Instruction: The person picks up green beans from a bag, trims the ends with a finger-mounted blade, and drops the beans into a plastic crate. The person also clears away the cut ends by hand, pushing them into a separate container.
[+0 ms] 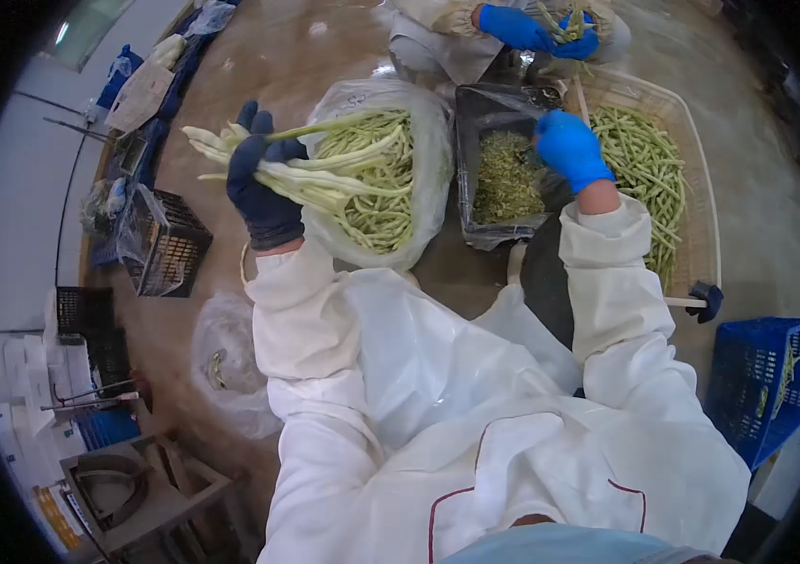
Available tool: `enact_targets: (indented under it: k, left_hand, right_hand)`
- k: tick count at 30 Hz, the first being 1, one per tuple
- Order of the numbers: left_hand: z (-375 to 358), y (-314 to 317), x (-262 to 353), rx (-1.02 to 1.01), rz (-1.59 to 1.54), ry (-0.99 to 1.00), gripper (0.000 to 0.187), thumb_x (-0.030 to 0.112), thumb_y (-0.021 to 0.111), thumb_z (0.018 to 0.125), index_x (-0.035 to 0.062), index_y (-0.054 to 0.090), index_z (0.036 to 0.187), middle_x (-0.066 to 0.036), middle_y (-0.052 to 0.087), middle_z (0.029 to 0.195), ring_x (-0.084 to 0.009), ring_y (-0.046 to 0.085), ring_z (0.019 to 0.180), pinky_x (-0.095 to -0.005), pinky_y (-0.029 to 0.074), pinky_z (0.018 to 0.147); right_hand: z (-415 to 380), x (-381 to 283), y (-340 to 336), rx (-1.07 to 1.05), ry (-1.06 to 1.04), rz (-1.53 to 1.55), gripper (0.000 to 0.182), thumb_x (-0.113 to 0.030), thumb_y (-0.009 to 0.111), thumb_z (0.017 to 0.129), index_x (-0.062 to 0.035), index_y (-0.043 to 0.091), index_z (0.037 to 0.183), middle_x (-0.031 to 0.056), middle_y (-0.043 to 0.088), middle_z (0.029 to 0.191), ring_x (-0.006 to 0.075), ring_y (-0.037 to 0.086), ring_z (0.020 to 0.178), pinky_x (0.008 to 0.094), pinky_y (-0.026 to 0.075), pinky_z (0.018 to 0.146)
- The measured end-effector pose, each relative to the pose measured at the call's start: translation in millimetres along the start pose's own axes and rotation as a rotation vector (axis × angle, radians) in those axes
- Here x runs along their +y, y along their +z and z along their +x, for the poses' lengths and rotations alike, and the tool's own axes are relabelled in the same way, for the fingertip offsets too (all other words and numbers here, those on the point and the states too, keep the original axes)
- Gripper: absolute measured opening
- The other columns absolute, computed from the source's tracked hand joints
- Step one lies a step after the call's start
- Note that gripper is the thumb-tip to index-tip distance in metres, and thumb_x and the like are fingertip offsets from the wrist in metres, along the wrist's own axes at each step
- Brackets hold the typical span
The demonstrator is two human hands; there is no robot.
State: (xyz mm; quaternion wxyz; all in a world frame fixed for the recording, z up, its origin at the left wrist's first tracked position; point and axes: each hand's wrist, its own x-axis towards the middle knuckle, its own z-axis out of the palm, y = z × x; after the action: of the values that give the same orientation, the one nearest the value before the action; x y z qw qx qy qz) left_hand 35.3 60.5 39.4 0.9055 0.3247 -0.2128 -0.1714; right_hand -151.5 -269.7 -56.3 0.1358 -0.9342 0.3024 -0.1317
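My left hand (266, 183), in a dark glove, is closed around a bunch of long pale green beans (325, 179). Beneath the bunch, a clear plastic bag (433, 160) holds many more long beans (386, 211). My right hand (574, 150), in a bright blue glove, hovers over the right side of a black crate (465, 169) lined with plastic. Its fingers are curled, and what they hold, if anything, is hidden. Small green trimmings (505, 183) lie in that crate. Cut bean pieces (644, 160) fill a pale basket (708, 207) on the right.
Opposite me, a co-worker's blue-gloved hands (536, 33) hold some beans. A blue crate (762, 376) stands at the right, with a few beans inside. To the left are a black crate (170, 244), a crumpled plastic bag (231, 362) on the floor and a metal stand (146, 489).
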Motion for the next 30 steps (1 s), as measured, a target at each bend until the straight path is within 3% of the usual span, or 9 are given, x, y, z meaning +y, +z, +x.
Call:
enact_targets:
  k: [3, 6, 8, 12, 15, 18, 22, 27, 30]
  left_hand:
    - [-5, 1, 3, -0.015, 0.001, -0.005, 0.054, 0.007, 0.056, 0.076, 0.0009, 0.041, 0.128, -0.009, 0.06, 0.099, -0.014, 0.055, 0.064, -0.0309, 0.048, 0.066]
    - [-14, 21, -13, -0.039, -0.027, -0.097, 0.056, 0.006, 0.056, 0.076, -0.0003, 0.04, 0.129, -0.008, 0.06, 0.098, -0.0134, 0.054, 0.064, -0.0313, 0.047, 0.067]
    - [-18, 25, -25, -0.067, -0.034, -0.192, 0.058, 0.007, 0.056, 0.076, -0.0019, 0.038, 0.131, -0.008, 0.06, 0.099, -0.0134, 0.054, 0.063, -0.0314, 0.047, 0.069]
    - [-21, 34, -39, -0.201, -0.077, -0.236, 0.057, 0.006, 0.056, 0.079, -0.0004, 0.036, 0.131, -0.01, 0.059, 0.101, -0.0151, 0.057, 0.073, -0.0319, 0.048, 0.073]
    - [-6, 14, -30, -0.03, 0.024, -0.137, 0.055, 0.005, 0.058, 0.079, 0.001, 0.038, 0.13, -0.011, 0.06, 0.101, -0.0176, 0.059, 0.076, -0.0301, 0.05, 0.071]
    - [-9, 22, -23, -0.01, 0.519, -0.031, 0.047, 0.0, 0.062, 0.076, 0.0004, 0.049, 0.12, -0.01, 0.063, 0.101, -0.0162, 0.06, 0.07, -0.0265, 0.051, 0.065]
    - [-22, 26, -82, -0.401, 1.292, 0.166, 0.036, 0.007, 0.068, 0.07, 0.0025, 0.061, 0.105, -0.008, 0.066, 0.084, -0.0137, 0.061, 0.066, -0.0285, 0.05, 0.063]
    - [-14, 26, -93, -0.324, 1.479, 0.193, 0.039, 0.015, 0.07, 0.066, 0.0037, 0.062, 0.103, -0.013, 0.066, 0.08, -0.0226, 0.064, 0.07, -0.034, 0.049, 0.065]
    - [-10, 16, -85, -0.317, 1.606, 0.293, 0.041, 0.017, 0.069, 0.066, 0.0037, 0.062, 0.104, -0.016, 0.066, 0.088, -0.031, 0.064, 0.08, -0.0386, 0.049, 0.071]
  right_hand:
    - [-12, -20, -23, 0.11, 0.004, -0.259, 0.023, -0.018, 0.058, 0.071, -0.0083, 0.069, 0.088, 0.0196, 0.064, 0.097, 0.0355, 0.062, 0.087, 0.0438, 0.05, 0.074]
    - [-14, -56, -22, -0.05, -0.241, 0.849, 0.037, -0.009, 0.064, 0.077, -0.0103, 0.062, 0.114, 0.0086, 0.061, 0.113, 0.0184, 0.059, 0.096, 0.0318, 0.046, 0.085]
    - [-16, -85, -10, -0.145, -0.367, 1.169, 0.036, -0.008, 0.06, 0.085, -0.0107, 0.058, 0.121, 0.0049, 0.058, 0.116, 0.0117, 0.054, 0.096, 0.028, 0.044, 0.086]
    - [-24, -103, -19, -0.43, -0.429, 0.95, 0.026, -0.015, 0.059, 0.089, -0.0086, 0.063, 0.114, 0.0038, 0.064, 0.103, 0.0092, 0.055, 0.093, 0.0286, 0.045, 0.083]
    - [-23, -88, -18, -0.207, -0.367, 0.859, 0.022, -0.015, 0.06, 0.088, -0.0077, 0.065, 0.107, 0.0067, 0.065, 0.091, 0.0124, 0.058, 0.085, 0.0297, 0.046, 0.076]
    - [-14, -69, -5, 0.076, -0.468, 0.383, 0.02, -0.014, 0.06, 0.087, -0.0071, 0.066, 0.104, 0.0109, 0.063, 0.083, 0.0183, 0.058, 0.075, 0.0305, 0.046, 0.069]
    - [-26, -97, 4, 0.162, -0.627, 0.674, 0.019, -0.012, 0.06, 0.086, -0.0068, 0.066, 0.103, 0.0131, 0.061, 0.08, 0.0218, 0.058, 0.071, 0.0294, 0.046, 0.067]
    - [-34, -104, -22, -0.149, -0.374, 1.028, 0.024, -0.008, 0.058, 0.086, -0.0067, 0.064, 0.109, 0.009, 0.066, 0.091, 0.0146, 0.06, 0.081, 0.0268, 0.047, 0.074]
    - [-26, -87, -18, -0.053, -0.413, 0.907, 0.023, -0.013, 0.058, 0.084, -0.0059, 0.065, 0.105, 0.0148, 0.067, 0.093, 0.0212, 0.064, 0.081, 0.0306, 0.049, 0.074]
